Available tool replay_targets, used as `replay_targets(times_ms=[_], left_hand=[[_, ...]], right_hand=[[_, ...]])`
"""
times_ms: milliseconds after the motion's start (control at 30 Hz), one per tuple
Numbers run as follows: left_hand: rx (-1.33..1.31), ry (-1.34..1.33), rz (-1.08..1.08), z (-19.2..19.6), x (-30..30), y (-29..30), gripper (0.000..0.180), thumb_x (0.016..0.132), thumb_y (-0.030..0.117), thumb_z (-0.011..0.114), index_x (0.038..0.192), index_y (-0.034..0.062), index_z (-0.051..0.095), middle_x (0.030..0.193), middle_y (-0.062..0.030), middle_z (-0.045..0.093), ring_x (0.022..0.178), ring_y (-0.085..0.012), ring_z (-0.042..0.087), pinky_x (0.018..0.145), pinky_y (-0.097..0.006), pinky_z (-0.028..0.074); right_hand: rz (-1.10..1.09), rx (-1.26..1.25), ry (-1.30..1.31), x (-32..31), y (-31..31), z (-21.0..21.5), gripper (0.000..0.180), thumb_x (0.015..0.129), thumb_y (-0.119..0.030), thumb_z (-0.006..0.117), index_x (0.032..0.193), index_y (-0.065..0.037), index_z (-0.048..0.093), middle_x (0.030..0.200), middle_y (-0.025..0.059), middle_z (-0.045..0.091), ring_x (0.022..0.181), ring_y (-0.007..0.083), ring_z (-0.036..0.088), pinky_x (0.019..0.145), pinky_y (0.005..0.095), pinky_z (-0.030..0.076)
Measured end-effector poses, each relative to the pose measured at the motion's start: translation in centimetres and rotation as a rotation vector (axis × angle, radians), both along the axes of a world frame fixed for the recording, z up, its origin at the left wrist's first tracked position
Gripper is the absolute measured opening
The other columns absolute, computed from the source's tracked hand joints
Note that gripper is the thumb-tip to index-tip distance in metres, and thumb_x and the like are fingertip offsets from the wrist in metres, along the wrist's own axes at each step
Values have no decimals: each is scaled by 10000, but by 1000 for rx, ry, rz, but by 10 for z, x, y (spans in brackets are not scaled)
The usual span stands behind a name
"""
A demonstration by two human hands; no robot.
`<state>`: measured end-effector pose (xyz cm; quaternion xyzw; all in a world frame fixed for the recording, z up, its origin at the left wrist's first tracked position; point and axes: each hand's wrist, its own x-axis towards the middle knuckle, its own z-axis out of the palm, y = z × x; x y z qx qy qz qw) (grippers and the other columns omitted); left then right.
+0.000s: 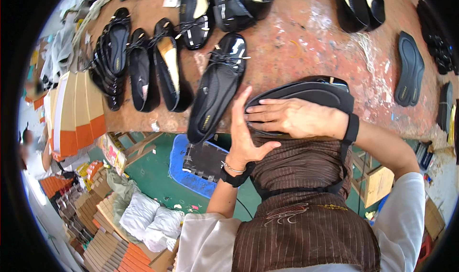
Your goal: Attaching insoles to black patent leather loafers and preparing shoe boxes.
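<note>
A black flat shoe lies sideways at the table's near edge, against my apron, with a black insole over its opening. My right hand rests across the shoe and insole, fingers stretched flat and side by side; its thumb is hidden. At the shoe's left end stands my left hand, open, thumb spread wide and fingers pointing up, close to the shoe's rim. Left of that hand lies another black shoe with a bow, its toe pointing away from me and its heel over the table's edge.
More black shoes stand along the left and back of the table. A loose insole lies at the right, with a pair of shoes behind. Below are a blue tray, white bags and stacked boxes.
</note>
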<state>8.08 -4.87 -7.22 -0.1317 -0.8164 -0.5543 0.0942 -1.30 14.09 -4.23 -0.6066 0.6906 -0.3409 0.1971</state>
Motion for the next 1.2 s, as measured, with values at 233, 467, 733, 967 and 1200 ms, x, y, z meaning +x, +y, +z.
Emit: replay_targets(times_ms=[233, 467, 733, 967, 1200], left_hand=[[55, -13, 135, 0, 1, 6, 257, 849, 147, 595, 1049, -6, 544, 1381, -296, 485, 1204, -424, 536, 1007, -462, 436], [107, -72, 217, 12, 2, 14, 268, 871, 161, 610, 1016, 9, 443, 1323, -293, 495, 1156, -387, 533, 1030, -432, 395], [-456, -312, -1, 68, 36, 101, 523, 805, 96, 727, 1259, -69, 525, 1598, -230, 188, 1036, -426, 534, 902, -459, 517], [-755, -269, -25, 58, 34, 120, 525, 735, 171, 759, 1223, 21, 637, 1408, -136, 537, 890, -333, 594, 612, -378, 580], [-767, -194, -62, 62, 30, 116, 591, 743, 232, 776, 1277, 30, 624, 1413, -112, 556, 873, -283, 587, 583, -341, 576]], right_hand=[[-195, 182, 123, 19, -14, 15, 319, 795, -105, 626, 1091, -25, 714, 1294, 128, 636, 1296, 265, 534, 1188, 444, 310], [-492, 339, 323, 37, 10, 31, 363, 735, -133, 703, 1094, -118, 757, 1288, 113, 655, 1289, 239, 556, 1206, 472, 247], [-1455, 143, 249, -43, 67, 34, 448, 854, -211, 721, 1263, -45, 643, 1247, 191, 644, 1122, 383, 625, 977, 466, 460], [-1002, 220, 141, 70, 54, 69, 528, 691, 75, 669, 1208, 14, 585, 1194, 218, 640, 1176, 407, 599, 1090, 527, 396], [-1050, 434, 286, 19, 37, 29, 525, 790, 0, 570, 1312, 44, 533, 1195, 201, 654, 1205, 383, 578, 1201, 519, 204]])
